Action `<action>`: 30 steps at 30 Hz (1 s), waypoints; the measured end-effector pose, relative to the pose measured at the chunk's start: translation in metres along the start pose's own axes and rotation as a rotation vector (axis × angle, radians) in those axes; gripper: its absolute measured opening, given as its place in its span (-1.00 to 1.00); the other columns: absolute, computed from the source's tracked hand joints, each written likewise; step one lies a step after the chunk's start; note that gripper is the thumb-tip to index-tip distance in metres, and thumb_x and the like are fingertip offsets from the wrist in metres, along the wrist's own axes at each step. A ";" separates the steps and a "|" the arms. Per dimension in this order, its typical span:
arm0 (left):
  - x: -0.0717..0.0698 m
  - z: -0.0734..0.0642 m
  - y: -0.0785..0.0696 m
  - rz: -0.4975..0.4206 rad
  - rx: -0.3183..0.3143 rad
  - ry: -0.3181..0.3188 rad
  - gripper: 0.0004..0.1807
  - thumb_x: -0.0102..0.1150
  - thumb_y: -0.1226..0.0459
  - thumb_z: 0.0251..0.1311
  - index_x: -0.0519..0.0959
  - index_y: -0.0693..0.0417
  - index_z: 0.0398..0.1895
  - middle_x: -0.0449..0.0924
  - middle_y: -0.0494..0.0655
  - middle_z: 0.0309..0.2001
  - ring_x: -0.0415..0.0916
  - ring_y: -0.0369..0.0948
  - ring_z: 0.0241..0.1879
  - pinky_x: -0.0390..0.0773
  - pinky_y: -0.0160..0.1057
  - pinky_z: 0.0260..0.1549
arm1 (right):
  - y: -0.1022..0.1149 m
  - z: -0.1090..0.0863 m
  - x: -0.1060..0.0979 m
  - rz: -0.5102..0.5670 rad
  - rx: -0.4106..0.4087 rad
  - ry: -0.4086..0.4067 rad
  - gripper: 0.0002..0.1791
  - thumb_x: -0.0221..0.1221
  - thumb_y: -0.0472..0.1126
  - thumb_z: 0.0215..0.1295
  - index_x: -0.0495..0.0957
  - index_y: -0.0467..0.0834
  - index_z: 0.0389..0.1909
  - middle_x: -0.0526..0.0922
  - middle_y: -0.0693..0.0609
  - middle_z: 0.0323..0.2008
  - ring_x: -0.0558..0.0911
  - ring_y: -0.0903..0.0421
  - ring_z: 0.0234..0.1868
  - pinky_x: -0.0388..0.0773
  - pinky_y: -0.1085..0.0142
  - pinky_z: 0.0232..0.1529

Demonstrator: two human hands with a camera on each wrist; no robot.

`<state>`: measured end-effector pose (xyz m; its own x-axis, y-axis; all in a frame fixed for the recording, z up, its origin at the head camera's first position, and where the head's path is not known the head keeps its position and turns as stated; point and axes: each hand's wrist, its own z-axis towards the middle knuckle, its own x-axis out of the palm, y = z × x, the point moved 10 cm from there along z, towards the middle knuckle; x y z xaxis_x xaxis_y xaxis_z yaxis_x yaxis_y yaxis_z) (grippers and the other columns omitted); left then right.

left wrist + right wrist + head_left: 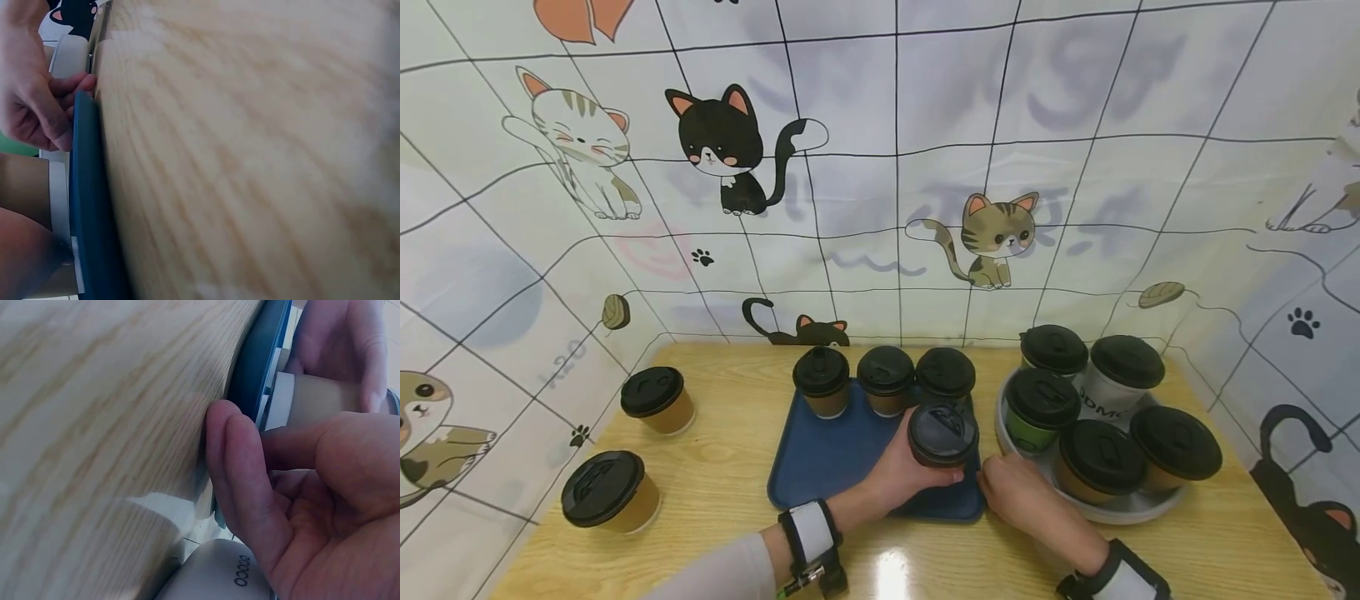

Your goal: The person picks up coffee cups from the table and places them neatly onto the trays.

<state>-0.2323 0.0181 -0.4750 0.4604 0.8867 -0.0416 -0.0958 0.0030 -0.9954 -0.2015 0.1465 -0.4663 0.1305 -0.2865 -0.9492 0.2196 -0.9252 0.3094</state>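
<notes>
My left hand (904, 467) holds a brown paper coffee cup (325, 400) by its side, its black lid (943, 435) facing up. This cup stands over the right part of a blue tray (820, 475), with its base at the tray floor in the right wrist view. At the tray's right edge my right hand (1018, 492) pinches the rim, thumb on one side and fingers on the other. Three more lidded cups stand along the tray's back: a left cup (822, 383), a middle cup (886, 382) and a right cup (945, 373).
Right of the tray, a round white tray (1131, 512) bears several black-lidded cups, among them a green cup (1037, 408) and a white cup (1123, 371). Two brown lidded cups, a far one (658, 400) and a near one (613, 492), stand on the wooden table (722, 467) at left.
</notes>
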 end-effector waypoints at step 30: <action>-0.002 -0.006 0.015 0.097 -0.063 0.052 0.24 0.61 0.38 -0.06 0.00 -0.04 0.65 0.33 -0.05 0.46 0.25 -0.02 0.47 0.20 0.04 0.43 | 0.003 -0.001 -0.002 -0.011 -0.007 -0.030 -0.59 0.19 -0.37 0.39 0.45 -0.11 -0.71 0.42 0.04 -0.70 0.46 0.09 -0.63 0.49 0.09 -0.56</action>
<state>-0.2295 0.0133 -0.4904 0.4972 0.8561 -0.1411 -0.0876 -0.1123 -0.9898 -0.2004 0.1443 -0.4633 0.0988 -0.2840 -0.9537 0.2274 -0.9266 0.2994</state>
